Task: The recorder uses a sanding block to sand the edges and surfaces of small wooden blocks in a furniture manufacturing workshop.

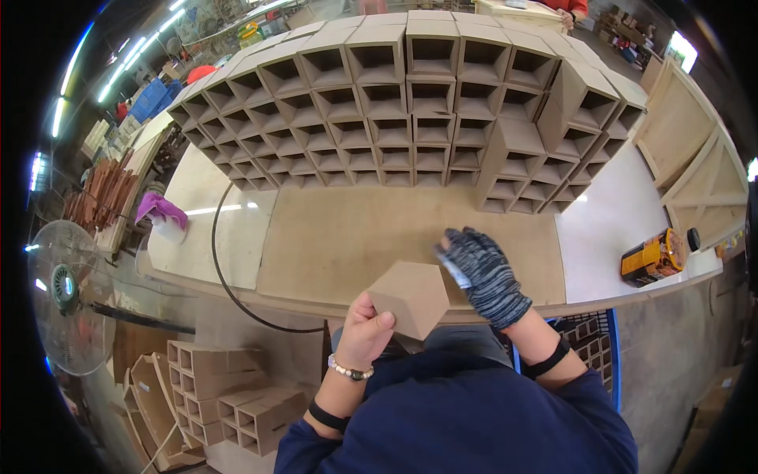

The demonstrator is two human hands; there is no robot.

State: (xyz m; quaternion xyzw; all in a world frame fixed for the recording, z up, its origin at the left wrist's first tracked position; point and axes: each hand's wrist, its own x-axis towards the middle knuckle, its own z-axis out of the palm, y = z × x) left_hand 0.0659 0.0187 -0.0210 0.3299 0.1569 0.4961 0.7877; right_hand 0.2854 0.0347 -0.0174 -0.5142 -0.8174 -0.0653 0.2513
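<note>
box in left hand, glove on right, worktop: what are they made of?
Box: looks like raw fibreboard, matte uniform tan, no grain, unpainted.
Glove on the right hand: knitted yarn, mottled blue-grey, ribbed cuff.
Worktop: pale smooth board, probably laminated or painted, with a bare tan sheet laid over it.

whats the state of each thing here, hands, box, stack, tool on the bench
left hand: bare, gripping the small box at its lower left edge
small box: held off the bench, closed faces toward the camera
right hand: gloved, fingers spread above the box, holds nothing visible
stacked boxes: piled in rows, open ends facing the person
yellow tool: lying on its side on the workbench, untouched
fan: upright, cannot tell if running
</note>
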